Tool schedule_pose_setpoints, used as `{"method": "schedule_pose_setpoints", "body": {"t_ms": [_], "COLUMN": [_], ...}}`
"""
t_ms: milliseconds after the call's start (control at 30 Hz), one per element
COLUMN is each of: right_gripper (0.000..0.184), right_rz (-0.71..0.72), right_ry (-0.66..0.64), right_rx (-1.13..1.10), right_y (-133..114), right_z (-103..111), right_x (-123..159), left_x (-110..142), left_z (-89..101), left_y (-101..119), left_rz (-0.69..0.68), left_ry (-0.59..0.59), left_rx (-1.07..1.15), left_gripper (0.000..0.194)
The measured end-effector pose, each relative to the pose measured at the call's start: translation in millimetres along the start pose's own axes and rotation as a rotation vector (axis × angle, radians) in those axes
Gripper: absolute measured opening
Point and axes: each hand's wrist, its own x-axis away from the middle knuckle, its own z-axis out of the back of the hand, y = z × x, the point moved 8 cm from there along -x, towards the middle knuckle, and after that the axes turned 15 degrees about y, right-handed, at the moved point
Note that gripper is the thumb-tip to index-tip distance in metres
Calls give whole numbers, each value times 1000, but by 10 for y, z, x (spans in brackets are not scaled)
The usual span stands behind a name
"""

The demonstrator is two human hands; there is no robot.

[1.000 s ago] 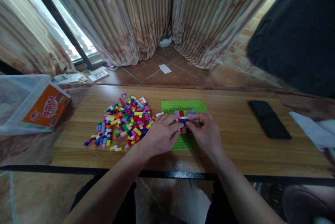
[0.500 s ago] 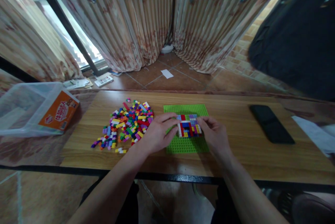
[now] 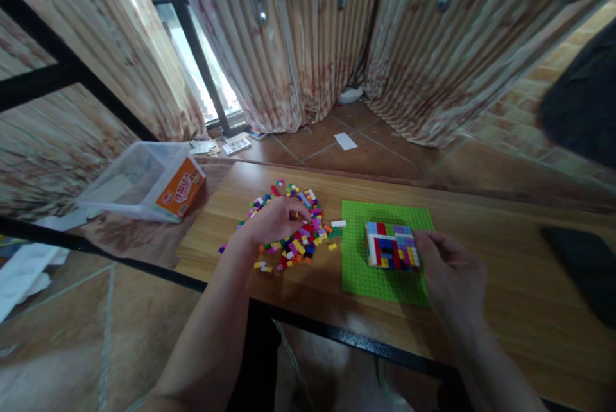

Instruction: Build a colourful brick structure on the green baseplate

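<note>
My left hand [image 3: 274,223] reaches over the pile of small toy bricks [image 3: 298,248], its fingers bent downward and a little apart. No brick shows clearly in that hand. On the green baseplate [image 3: 356,277] stands a block built of coloured bricks [image 3: 391,246], with red, white, blue, purple and yellow pieces on top. My right hand [image 3: 455,271] is at the block's right side, thumb and fingers closed against its edge. Part of that edge is hidden behind the fingers. A loose white brick [image 3: 338,224] lies at the baseplate's left edge.
A clear plastic box [image 3: 129,174] with an orange label stands left of the wooden table [image 3: 298,293]. A black phone [image 3: 580,267] lies on the right. Behind are curtains [image 3: 298,46] and a paper sheet [image 3: 345,141] on the tiled floor.
My left hand has left the brick block and moved left over the pile. My right hand stays at the block. The view has turned left, and loose bricks now lie nearer the baseplate.
</note>
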Motion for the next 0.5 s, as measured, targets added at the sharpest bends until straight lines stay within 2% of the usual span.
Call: {"method": "schedule_pose_setpoints", "body": {"t_ms": [67, 133, 200, 267, 367, 500], "right_gripper": [28, 22, 13, 14, 25, 28], "right_rz": [184, 468, 743, 916, 1000, 980], "right_ry": [16, 5, -74, -219, -437, -572], "right_rx": [83, 114, 84, 48, 43, 158], "right_y": [-126, -356, -578, -703, -747, -682], "right_z": [29, 21, -58, -207, -490, -828], "right_x": [31, 164, 421, 728, 1126, 1377], "left_x": [46, 67, 51, 18, -21, -50], "left_z": [-58, -92, -73, -20, 30, 54], "left_y": [-37, -54, -67, -71, -39, 31], "left_rz": [45, 72, 81, 77, 56, 29], "left_ry": [-88, -121, -70, 25, 103, 115], "left_rx": [43, 54, 18, -44, -109, -134], "left_gripper": [18, 18, 20, 22, 24, 23]}}
